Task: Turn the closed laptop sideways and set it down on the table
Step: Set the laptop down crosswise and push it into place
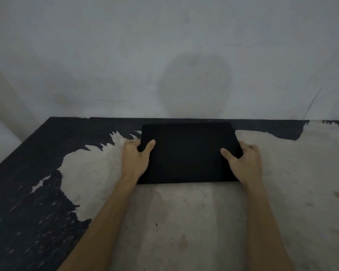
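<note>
Laptop (188, 153) is closed, plain matte black, no logo or markings I can make out on the lid. Its long axis runs left to right across the view, so the long edges face the person and the wall, and the short edges are out at the sides where the hands are. It sits toward the back of the table (184, 222), far long edge close to the table's rear edge. Can't honestly tell if it's flat on the surface or lifted a bit; the near edge looks like it's at or just above the tabletop.

Left hand (135, 159) is clamped on the left short edge, thumb lying on top of the lid and the other fingers curled around the side and under. Right hand (243, 161) does the same thing mirrored on the right short edge, thumb on top pointing inward, fingers wrapped over the edge. So both hands are gripping the laptop, one per side, bare forearms coming in from the bottom of the frame.

The table itself is pretty beat up: black coating peeled off over most of the middle and right, showing pale bare material underneath, with ragged black patches left along the left side and back edge. Behind it is a dull grey-white wall (164, 45) with a faint round shadow right above the laptop.
</note>
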The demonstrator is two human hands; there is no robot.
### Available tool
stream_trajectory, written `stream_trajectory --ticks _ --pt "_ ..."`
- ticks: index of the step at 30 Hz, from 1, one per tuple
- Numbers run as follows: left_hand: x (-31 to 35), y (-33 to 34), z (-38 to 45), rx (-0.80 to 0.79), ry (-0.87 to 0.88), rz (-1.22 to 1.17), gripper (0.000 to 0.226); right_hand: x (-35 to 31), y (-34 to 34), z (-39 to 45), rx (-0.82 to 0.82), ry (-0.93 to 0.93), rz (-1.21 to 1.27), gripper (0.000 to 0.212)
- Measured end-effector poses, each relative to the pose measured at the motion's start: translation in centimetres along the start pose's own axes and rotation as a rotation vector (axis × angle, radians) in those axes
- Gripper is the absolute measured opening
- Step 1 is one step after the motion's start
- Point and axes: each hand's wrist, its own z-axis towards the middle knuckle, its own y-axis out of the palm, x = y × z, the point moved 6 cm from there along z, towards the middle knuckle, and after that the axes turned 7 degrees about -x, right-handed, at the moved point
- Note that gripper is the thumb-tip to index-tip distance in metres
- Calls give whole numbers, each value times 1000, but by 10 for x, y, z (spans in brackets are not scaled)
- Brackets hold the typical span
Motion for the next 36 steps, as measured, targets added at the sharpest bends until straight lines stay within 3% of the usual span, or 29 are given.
stream_trajectory --ticks 5,17,24,28,33,36 --pt "-6 3 9 -43 -65 73 56 2 1 0 4 17 -9 52" --pt "-2 5 14 -42 -88 108 57 0 5 1 -30 50 -155 48" --pt "6 -1 0 -128 59 155 48 -9 4 -18 -23 -36 -276 66" --pt "2 -1 -31 -216 83 144 65 -9 4 -36 -36 -101 -365 70" --pt "3 11 -76 -431 260 347 82 -5 14 -57 -188 -154 -511 108" --pt "5 12 -79 -477 226 355 73 -5 16 -61 -235 -197 -556 120"
